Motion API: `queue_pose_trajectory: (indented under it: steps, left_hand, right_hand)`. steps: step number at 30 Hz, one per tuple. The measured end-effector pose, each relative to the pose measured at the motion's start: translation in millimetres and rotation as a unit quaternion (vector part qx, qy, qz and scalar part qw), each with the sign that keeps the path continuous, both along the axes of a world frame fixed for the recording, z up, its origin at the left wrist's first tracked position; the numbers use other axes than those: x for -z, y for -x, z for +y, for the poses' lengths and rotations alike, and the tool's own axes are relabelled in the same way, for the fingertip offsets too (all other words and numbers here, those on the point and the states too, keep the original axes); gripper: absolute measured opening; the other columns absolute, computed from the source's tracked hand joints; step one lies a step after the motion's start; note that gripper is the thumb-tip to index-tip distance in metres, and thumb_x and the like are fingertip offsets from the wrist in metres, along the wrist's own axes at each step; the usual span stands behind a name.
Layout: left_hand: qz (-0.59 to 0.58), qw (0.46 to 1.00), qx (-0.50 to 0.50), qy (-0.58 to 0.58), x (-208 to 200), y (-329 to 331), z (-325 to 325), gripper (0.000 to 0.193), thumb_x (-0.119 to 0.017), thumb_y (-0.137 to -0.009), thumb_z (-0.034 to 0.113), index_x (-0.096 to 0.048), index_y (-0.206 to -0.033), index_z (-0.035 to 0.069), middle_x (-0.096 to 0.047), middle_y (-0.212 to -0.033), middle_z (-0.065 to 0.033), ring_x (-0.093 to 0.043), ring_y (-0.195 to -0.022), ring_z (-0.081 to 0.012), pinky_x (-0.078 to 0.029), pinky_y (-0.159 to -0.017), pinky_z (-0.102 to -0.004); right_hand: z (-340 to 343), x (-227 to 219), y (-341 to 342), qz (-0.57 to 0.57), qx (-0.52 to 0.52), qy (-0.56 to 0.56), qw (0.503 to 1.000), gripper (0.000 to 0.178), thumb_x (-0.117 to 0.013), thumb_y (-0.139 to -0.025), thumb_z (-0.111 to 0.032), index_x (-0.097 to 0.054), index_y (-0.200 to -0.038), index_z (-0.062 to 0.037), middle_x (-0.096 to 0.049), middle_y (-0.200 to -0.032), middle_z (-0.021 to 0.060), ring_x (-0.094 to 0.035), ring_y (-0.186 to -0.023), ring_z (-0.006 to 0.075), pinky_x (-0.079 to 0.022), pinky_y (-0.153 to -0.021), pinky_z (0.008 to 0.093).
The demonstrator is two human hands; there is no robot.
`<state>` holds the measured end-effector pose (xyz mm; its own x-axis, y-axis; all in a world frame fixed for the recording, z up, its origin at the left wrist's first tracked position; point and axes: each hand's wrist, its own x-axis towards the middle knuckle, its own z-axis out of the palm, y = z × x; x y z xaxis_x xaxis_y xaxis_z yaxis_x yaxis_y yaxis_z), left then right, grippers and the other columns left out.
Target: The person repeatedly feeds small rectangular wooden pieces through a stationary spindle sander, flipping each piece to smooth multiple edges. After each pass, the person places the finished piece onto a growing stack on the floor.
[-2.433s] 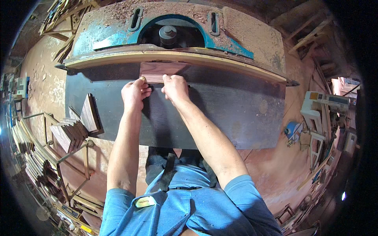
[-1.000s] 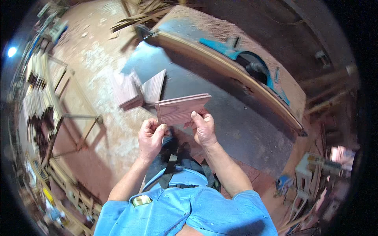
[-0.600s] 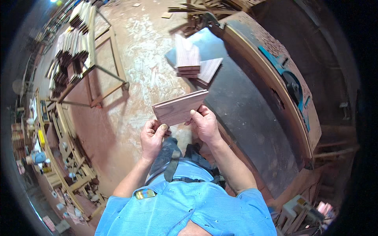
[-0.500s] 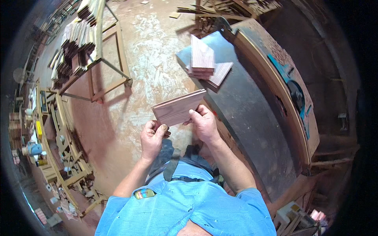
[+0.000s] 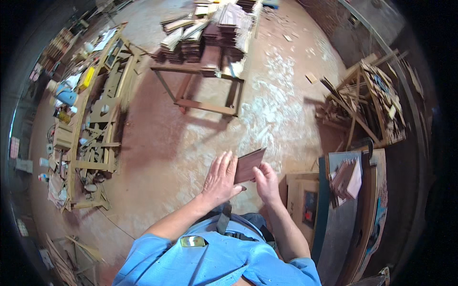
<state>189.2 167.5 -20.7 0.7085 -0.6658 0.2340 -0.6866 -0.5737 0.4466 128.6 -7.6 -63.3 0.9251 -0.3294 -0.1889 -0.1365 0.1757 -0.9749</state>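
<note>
A small pair of thin reddish-brown wooden boards (image 5: 250,166) is held tilted in front of my waist. My right hand (image 5: 267,184) grips the boards at their right end, thumb on the near face. Along their left end lies my left hand (image 5: 219,180), its fingers straight and close together and its thumb low by the bottom edge. Part of the boards' lower side is hidden by the hands. At the lower right, similar cut boards (image 5: 347,179) are stacked on the dark machine table (image 5: 338,229).
Ahead stands a wooden rack (image 5: 207,106) loaded with stacked strips. A cluttered workbench (image 5: 88,164) runs along the left. Far right, a wooden bin (image 5: 367,107) holds offcuts. Pale dust (image 5: 267,105) covers the floor; a loose wood piece (image 5: 311,77) lies there.
My view has turned left, so the machine table now sits at the lower right and the rack ahead. My left hand has gone from pinching the boards' corner to lying along their left end.
</note>
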Motion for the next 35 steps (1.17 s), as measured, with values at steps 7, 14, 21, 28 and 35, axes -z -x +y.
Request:
queue_pose_trajectory:
  steps: [7, 14, 21, 28, 35]
  left_hand:
    - [0.041, 0.994, -0.093, 0.035, 12, -69, 32, 0.090, -0.083, -0.067, 0.020, -0.040, -0.139, -0.010, -0.052, -0.127, -0.0269, -0.055, -0.114, -0.0422, -0.047, -0.097, -0.0472]
    - [0.057, 0.981, -0.177, 0.061, 8, -148, 29, 0.091, -0.083, -0.066, 0.023, -0.041, -0.140, -0.007, -0.054, -0.125, -0.0266, -0.055, -0.113, -0.0421, -0.046, -0.097, -0.0477]
    - [0.087, 0.929, -0.340, 0.119, -1, -270, 70, 0.097, -0.083, -0.071, 0.027, -0.033, -0.148, -0.005, -0.048, -0.141, -0.0279, -0.050, -0.130, -0.0395, -0.040, -0.110, -0.0442]
    - [0.005, 0.897, -0.440, 0.054, -21, -480, 168, 0.093, -0.082, -0.070, 0.031, -0.039, -0.144, -0.005, -0.049, -0.138, -0.0282, -0.048, -0.130, -0.0402, -0.041, -0.109, -0.0445]
    - [0.075, 0.905, -0.414, -0.057, 7, -695, 207, 0.099, -0.083, -0.069, 0.037, -0.038, -0.147, -0.003, -0.043, -0.149, -0.0229, -0.044, -0.137, -0.0383, -0.037, -0.114, -0.0421]
  right_hand:
    - [37, 5, -94, 0.034, -0.097, -0.048, 0.994, 0.024, -0.056, -0.101, -0.010, -0.059, -0.119, 0.0046, -0.069, -0.104, 0.0076, -0.064, -0.091, 0.0109, -0.053, -0.079, 0.0268]
    - [27, -5, -192, 0.036, -0.158, -0.048, 0.986, 0.024, -0.057, -0.101, -0.015, -0.060, -0.117, 0.0020, -0.069, -0.101, 0.0059, -0.064, -0.085, 0.0100, -0.052, -0.072, 0.0258]
    - [-17, -20, -256, 0.071, -0.119, -0.072, 0.988, 0.025, -0.056, -0.101, -0.016, -0.057, -0.119, 0.0021, -0.070, -0.097, 0.0115, -0.066, -0.077, 0.0161, -0.055, -0.068, 0.0291]
    - [-82, 48, -255, 0.192, 0.048, -0.060, 0.978, 0.022, -0.055, -0.101, -0.019, -0.060, -0.112, -0.0010, -0.068, -0.085, 0.0076, -0.064, -0.068, 0.0141, -0.053, -0.060, 0.0283]
    - [-55, 93, -241, 0.297, 0.169, -0.081, 0.936, 0.022, -0.057, -0.101, -0.027, -0.058, -0.106, -0.0055, -0.070, -0.085, 0.0098, -0.067, -0.064, 0.0150, -0.057, -0.056, 0.0294]
